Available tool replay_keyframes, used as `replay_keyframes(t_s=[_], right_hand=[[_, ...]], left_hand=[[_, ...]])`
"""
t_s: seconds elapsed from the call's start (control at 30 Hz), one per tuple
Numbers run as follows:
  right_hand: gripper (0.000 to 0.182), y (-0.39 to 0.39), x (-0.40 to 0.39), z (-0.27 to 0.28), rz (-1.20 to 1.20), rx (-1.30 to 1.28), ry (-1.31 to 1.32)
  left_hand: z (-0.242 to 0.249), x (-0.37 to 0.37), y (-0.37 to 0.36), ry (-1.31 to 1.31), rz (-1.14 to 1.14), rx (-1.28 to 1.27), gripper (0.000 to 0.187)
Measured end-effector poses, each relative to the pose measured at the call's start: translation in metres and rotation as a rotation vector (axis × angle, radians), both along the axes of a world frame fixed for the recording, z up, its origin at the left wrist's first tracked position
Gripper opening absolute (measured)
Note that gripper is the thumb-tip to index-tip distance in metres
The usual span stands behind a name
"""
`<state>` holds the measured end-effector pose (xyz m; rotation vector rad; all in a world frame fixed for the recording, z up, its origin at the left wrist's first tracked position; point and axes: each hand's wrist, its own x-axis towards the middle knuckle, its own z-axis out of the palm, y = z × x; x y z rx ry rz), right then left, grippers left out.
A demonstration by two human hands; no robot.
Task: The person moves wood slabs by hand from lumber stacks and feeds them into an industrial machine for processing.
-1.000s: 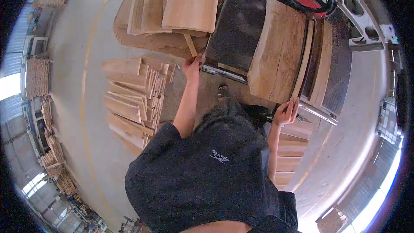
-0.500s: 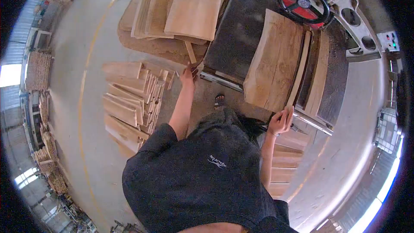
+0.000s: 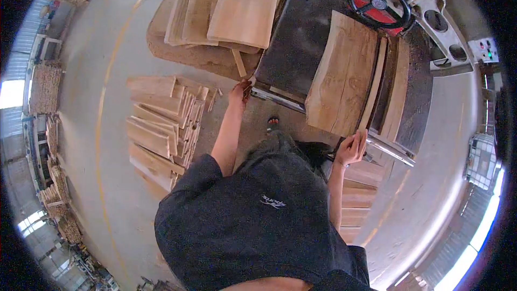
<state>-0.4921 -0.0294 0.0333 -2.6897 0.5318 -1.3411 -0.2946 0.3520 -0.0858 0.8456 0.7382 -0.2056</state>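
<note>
A wide wooden board with a wavy left edge lies on the dark machine table. Along its right side runs a narrow wood strip. My right hand is closed on the strip's near end, by the metal rail of the table's front edge. At the table's left front corner is my left hand, its fingers curled in. What they hold, if anything, is hidden. Just beyond that hand, a short thin stick pokes out from under stacked boards.
A black handwheel stands at the table's far end. Another board lies right of a dark gap. Cut wood pieces are piled on the floor at left, with more boards below right. A control box shows a green light.
My left hand has shifted slightly right, from the stick's near end to the table corner, and its fingers are drawn together more. My right hand stays at the strip's end.
</note>
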Motion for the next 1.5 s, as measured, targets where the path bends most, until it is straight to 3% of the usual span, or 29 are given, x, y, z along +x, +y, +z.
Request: replay_keyframes(t_s=[0.03, 0.13, 0.27, 0.37, 0.43, 0.47, 0.53, 0.57, 0.63, 0.83, 1.07, 1.13, 1.23, 1.43, 1.5], right_hand=[[0.02, -0.001, 0.0, -0.002, 0.006, 0.004, -0.009], [0.02, -0.001, 0.002, -0.006, 0.009, 0.011, -0.02], [0.02, 0.0, 0.001, -0.004, 0.007, 0.011, -0.018], [0.02, 0.0, 0.002, -0.003, 0.011, -0.015, -0.025], [0.02, 0.003, 0.002, 0.001, -0.001, -0.005, -0.001], [0.02, 0.002, 0.001, 0.001, -0.014, 0.006, 0.021], [0.02, 0.001, 0.003, -0.001, -0.005, -0.002, -0.006], [0.02, 0.001, 0.003, -0.002, 0.0, -0.004, -0.038], [0.02, 0.0, 0.003, -0.003, 0.003, -0.004, -0.039], [0.02, -0.002, 0.002, -0.004, -0.001, -0.011, -0.026], [0.02, 0.004, 0.003, 0.004, -0.016, 0.008, 0.0], [0.02, 0.004, 0.001, 0.001, -0.025, 0.0, 0.003], [0.019, 0.002, 0.002, 0.001, -0.029, -0.009, 0.004], [0.018, 0.002, 0.003, 0.0, -0.015, 0.005, -0.024], [0.018, 0.004, 0.004, 0.002, -0.013, 0.018, -0.032]], left_hand=[[0.013, 0.001, -0.007, -0.003, 0.037, -0.014, 0.023], [0.041, -0.008, -0.015, -0.029, -0.066, 0.132, 0.019], [0.021, -0.01, -0.018, -0.169, -0.068, 0.108, 0.019], [0.02, 0.002, -0.02, -0.092, -0.143, 0.241, 0.023], [0.021, 0.011, -0.027, 0.168, 0.058, 0.234, 0.023], [0.014, 0.008, -0.028, 0.171, 0.06, 0.23, 0.023], [0.001, -0.001, -0.029, -0.067, -0.002, 0.233, 0.019], [0.0, -0.002, -0.031, -0.062, -0.002, 0.234, 0.019], [0.0, -0.002, -0.037, 0.125, 0.075, 0.196, 0.017], [-0.01, -0.006, -0.035, 0.022, 0.085, -0.024, 0.02], [-0.025, 0.0, -0.024, 0.055, -0.08, 0.058, 0.019], [-0.037, 0.002, -0.023, 0.064, -0.037, -0.068, 0.019], [-0.026, -0.005, -0.024, 0.082, -0.083, 0.087, 0.021], [0.02, -0.005, -0.036, 0.136, -0.019, 0.124, 0.019], [0.008, -0.001, -0.036, 0.149, 0.0, 0.165, 0.019]])
